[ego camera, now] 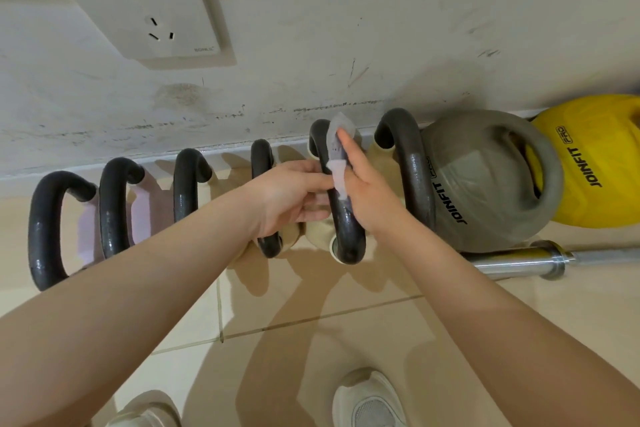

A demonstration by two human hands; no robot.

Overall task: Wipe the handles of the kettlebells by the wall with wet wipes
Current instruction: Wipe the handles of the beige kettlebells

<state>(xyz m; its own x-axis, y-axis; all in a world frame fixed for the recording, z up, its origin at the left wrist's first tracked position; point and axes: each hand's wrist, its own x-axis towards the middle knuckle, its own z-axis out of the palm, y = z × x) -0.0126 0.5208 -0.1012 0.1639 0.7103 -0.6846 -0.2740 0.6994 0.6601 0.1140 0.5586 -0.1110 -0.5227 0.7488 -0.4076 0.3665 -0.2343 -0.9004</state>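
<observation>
- Right hand (372,191): reaches in from lower right, forearm bare, palm down over the top bar of one kettlebell handle (341,215). Fingers closed on a wet wipe (336,152), pressing it flat along the bar; index finger extended toward the wall.
- Wet wipe: white, draped lengthwise over the handle's far half, its upper end sticking up past the bend.
- Left hand (287,199): reaches in from lower left, fingers curled round the same handle from its left side, just below the wipe; fingertips touch the wipe's lower edge. Whether it also pinches the wipe cannot be told, the thumb side is hidden.
- Kettlebells (187,184): a row of dark looped handles along the foot of the wall (311,55), pale pink bodies at left, cream bodies at centre. The handle in work is second from the right of the dark ones.
- Right of the row: a grey kettlebell (485,180) marked JOINFIT lying on its side, a yellow one (595,163) behind it, a chrome bar (526,262) on the floor (346,322) in front.
- Room: beige tiled floor, scuffed white wall, wall socket (145,7) upper left. Two light shoes (367,399) at bottom edge.
</observation>
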